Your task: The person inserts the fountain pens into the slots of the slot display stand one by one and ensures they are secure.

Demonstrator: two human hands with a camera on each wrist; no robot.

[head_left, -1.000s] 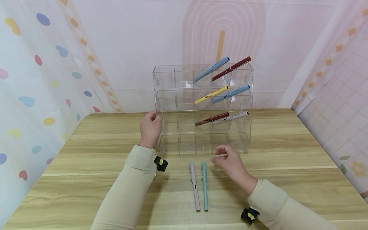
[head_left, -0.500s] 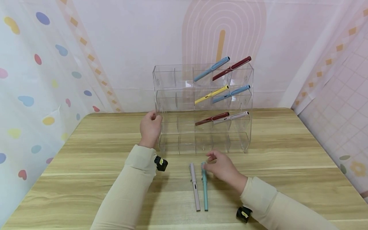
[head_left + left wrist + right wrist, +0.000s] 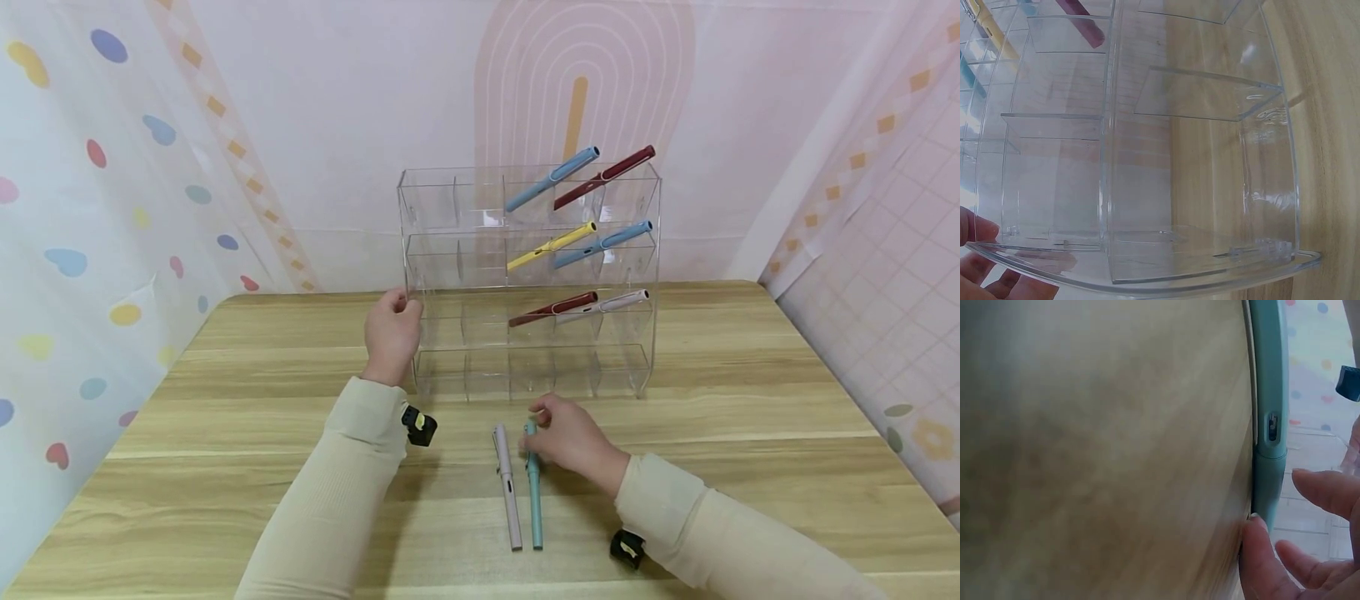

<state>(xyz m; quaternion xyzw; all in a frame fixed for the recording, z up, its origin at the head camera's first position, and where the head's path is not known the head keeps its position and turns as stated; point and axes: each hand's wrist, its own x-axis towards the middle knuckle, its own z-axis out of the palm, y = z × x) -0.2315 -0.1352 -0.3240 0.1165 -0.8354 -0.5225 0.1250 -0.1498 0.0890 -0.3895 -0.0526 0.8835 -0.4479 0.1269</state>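
On the table, a teal pen (image 3: 535,504) with a clip lies parallel to a pale lilac pen (image 3: 511,500). My right hand (image 3: 573,440) is at the teal pen's clip end. In the right wrist view, the thumb (image 3: 1263,565) touches the pen's side, while the forefinger (image 3: 1329,490) is bent over it with a small gap. Behind the pens stands a clear acrylic pen rack (image 3: 457,288) with several tiers. My left hand (image 3: 393,340) grips its left side panel, the thumb and fingers on either side of the edge in the left wrist view.
Several pens lean in the rack's middle-right compartments: blue (image 3: 562,172) and dark red (image 3: 611,175) on top, yellow (image 3: 553,247) and blue (image 3: 606,243) below, then dark red (image 3: 551,310) and lilac (image 3: 611,305). A patterned cloth (image 3: 337,125) hangs behind the wooden table (image 3: 247,400).
My right hand has moved left and slightly down, from beside the teal pen to its clip end. The left hand has stayed on the rack; the pens lie as before.
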